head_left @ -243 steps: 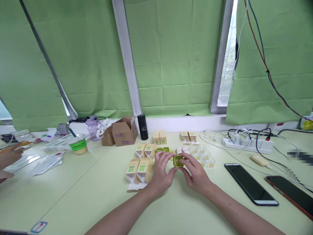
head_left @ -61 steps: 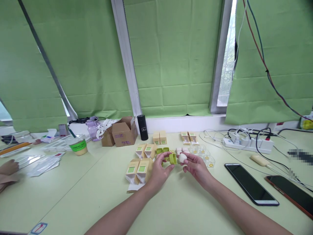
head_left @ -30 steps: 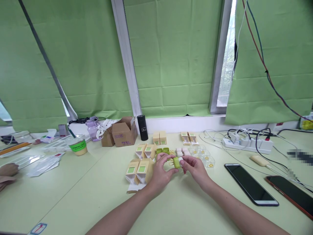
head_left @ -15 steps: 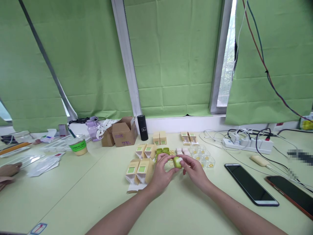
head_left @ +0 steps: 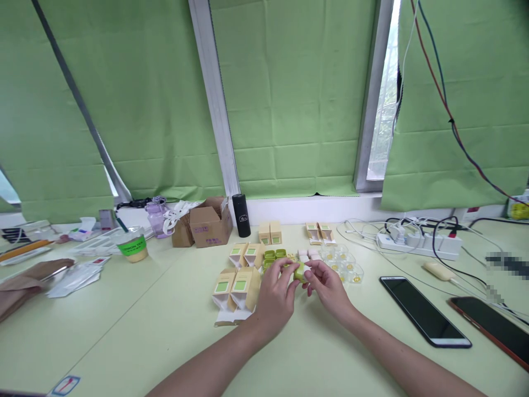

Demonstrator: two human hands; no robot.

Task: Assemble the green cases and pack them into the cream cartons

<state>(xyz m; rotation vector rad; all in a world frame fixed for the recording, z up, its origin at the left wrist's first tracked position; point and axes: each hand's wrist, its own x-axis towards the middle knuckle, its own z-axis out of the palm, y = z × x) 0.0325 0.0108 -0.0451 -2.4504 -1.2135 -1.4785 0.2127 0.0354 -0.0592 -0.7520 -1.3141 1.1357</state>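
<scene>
In the middle of the head view, my left hand (head_left: 276,295) is closed around a small green plastic case (head_left: 300,272), held a little above the table. My right hand (head_left: 330,286) pinches the case's right side with thumb and fingers. A bit of white shows at that side, partly hidden by my fingers. Beyond my hands stand several more green cases (head_left: 275,253), small white pieces (head_left: 303,253) and clear plastic cups (head_left: 342,259) with yellow centres. To the left of my left hand are open beige cartons (head_left: 246,281) with green windows.
Two phones (head_left: 424,311) and a white power strip (head_left: 433,247) with tangled cables lie at right. A black bottle (head_left: 241,215), a cardboard box (head_left: 210,222) and a drink cup (head_left: 132,245) stand at back left. Another person's hand (head_left: 45,270) is at far left.
The white rounded piece in my right hand has gone to the green case and now mostly sits inside it. My left fingers have closed further over the case. The other person's arm reached further in.
</scene>
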